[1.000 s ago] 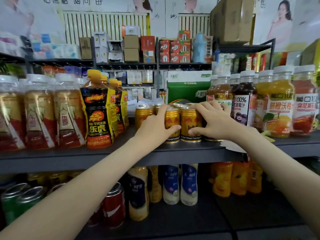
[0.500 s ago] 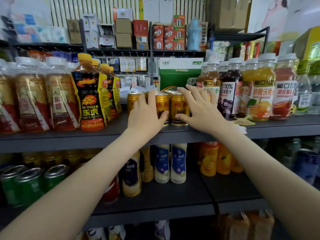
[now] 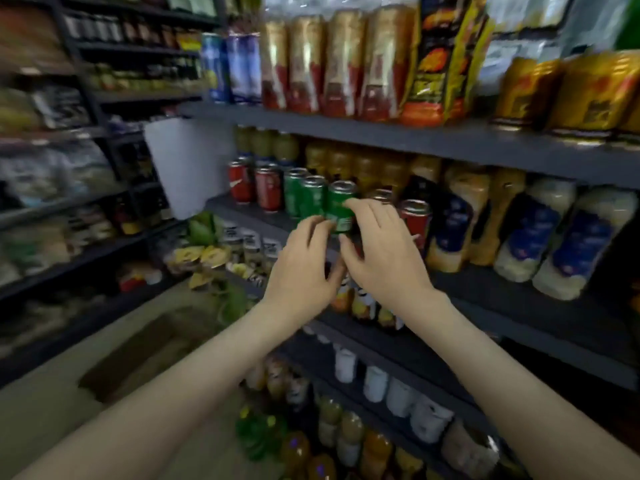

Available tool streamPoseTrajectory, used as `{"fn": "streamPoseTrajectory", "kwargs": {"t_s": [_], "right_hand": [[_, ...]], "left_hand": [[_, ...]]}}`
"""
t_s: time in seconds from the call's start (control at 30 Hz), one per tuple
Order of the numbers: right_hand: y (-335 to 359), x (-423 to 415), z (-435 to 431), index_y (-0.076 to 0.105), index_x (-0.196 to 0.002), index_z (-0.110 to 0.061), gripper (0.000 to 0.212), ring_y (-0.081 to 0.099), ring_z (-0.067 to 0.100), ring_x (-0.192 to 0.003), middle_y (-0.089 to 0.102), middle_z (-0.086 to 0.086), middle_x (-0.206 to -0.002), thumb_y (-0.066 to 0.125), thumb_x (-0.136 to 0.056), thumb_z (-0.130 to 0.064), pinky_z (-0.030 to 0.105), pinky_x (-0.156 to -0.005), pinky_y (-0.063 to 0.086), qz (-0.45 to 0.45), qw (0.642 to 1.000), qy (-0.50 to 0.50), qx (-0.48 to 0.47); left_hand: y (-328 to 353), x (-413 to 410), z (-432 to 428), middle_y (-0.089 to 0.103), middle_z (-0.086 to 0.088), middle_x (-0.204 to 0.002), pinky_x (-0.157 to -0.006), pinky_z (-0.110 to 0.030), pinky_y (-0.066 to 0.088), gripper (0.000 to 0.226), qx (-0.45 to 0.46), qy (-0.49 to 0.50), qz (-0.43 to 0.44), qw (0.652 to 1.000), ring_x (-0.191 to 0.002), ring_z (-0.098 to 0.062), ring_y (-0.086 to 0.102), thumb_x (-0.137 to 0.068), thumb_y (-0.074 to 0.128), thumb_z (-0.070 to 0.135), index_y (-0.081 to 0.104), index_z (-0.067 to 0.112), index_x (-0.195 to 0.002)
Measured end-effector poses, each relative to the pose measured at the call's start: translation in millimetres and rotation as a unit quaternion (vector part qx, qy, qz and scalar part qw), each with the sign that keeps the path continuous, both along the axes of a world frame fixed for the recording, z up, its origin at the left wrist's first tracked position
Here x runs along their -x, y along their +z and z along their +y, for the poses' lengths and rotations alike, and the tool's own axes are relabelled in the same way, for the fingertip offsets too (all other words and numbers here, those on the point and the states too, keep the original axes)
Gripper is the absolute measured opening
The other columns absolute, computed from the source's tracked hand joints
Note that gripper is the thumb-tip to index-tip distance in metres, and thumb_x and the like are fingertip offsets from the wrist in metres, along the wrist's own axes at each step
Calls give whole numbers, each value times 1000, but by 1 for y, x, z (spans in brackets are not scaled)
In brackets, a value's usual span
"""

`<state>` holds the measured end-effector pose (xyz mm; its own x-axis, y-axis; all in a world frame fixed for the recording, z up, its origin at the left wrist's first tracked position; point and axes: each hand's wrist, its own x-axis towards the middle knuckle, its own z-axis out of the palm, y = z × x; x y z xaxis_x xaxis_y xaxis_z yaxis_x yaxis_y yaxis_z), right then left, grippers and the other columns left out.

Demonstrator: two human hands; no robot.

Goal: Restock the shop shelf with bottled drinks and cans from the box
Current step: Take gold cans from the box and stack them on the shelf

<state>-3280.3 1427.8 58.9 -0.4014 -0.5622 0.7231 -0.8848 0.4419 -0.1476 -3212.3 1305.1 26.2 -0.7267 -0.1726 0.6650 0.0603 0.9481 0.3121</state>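
**Hands at the green can**

Both hands are held before the middle shelf (image 3: 519, 306). The fingers of the left hand (image 3: 304, 268) and right hand (image 3: 384, 254) are loosely spread and bent by the front green can (image 3: 341, 211). A grip cannot be confirmed through the blur. Round, metal-topped red cans (image 3: 268, 188) are ranged alongside. Plastic bottles (image 3: 554, 244) are crowded to the right. The gold cans (image 3: 588, 88) above are cut off.

Two bare forearms reach forward, the left hand (image 3: 304, 268) and right hand (image 3: 384, 258) close together, thumbs almost meeting, fingers (image 3: 367, 211) loosely bent and slightly spread.
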Motion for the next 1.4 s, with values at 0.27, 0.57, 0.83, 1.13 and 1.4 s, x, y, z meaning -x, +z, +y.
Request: {"fn": "streamPoseTrajectory", "kwargs": {"t_s": [0.27, 0.57, 0.83, 1.13, 1.4], "right_hand": [[-90, -63, -183, 38, -140, -10, 47, 40, 24, -127, 46, 6, -134, 49, -97, -26, 31, -103, 33, -128, 970, 149, -142], [-166, -119, -430, 38, -141, -10, 50, 42, 26, -125, 47, 8, -133, 49, -96, -29, 36, -100, 41, -156, 934, 220, -233], [-229, -104, -568, 31, -145, -14, 52, 39, 26, -126, 42, 7, -139, 45, -98, -29, 34, -98, 38, -210, 912, 177, -306], [-361, -34, -708, 23, -149, -20, 57, 36, 26, -130, 38, 8, -143, 46, -98, -26, 36, -103, 36, -315, 843, 151, -410], [-537, 17, -841, 18, -151, -27, 66, 43, 20, -126, 39, 7, -142, 52, -95, -15, 30, -98, 40, -408, 746, 139, -508]], "left_hand": [[-85, -121, -154, 45, -12, -131, -89, -34, 45, 51, -91, 216, -145, 961, -119, -28, 48, -92, 56, 26, 41, 6, -137], [-147, -210, -364, 43, -10, -137, -96, -34, 44, 52, -127, 325, -209, 914, -122, -26, 46, -93, 53, 31, 40, 12, -140], [-196, -216, -507, 37, -7, -143, -97, -35, 46, 56, -203, 337, -302, 868, -127, -23, 42, -96, 49, 33, 31, 15, -146], [-329, -176, -653, 41, -8, -135, -94, -40, 45, 48, -305, 345, -429, 777, -119, -30, 48, -95, 38, 35, 41, 12, -137], [-491, -133, -795, 38, -8, -142, -99, -39, 42, 53, -394, 391, -476, 683, -122, -28, 45, -98, 43, 28, 27, 17, -146]]}}
